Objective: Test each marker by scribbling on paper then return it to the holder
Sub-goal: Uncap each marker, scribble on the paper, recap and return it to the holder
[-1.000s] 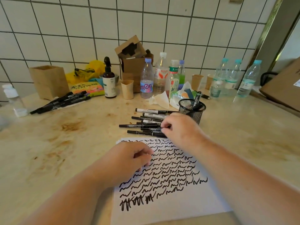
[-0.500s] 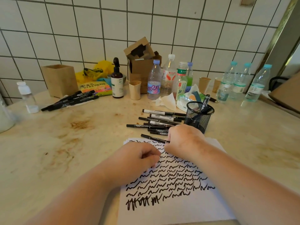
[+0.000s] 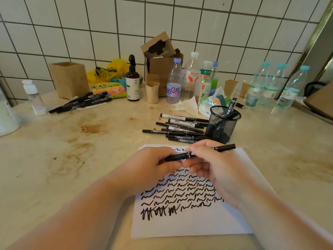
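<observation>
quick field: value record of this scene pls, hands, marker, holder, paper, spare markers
left hand: grips one end of the marker
right hand: grips the marker mid-barrel
marker: black, lying crosswise above the paper
paper: white, rows of black scribbles
holder: black mesh cup, some markers inside
loose markers: pile left of the holder

Paper [image 3: 194, 222] lying on desk [image 3: 54, 177], marker pile [image 3: 180, 129] sitting behind it, mesh holder [image 3: 220, 127] standing right of pile, bottles [image 3: 191, 78] lining up behind.
</observation>
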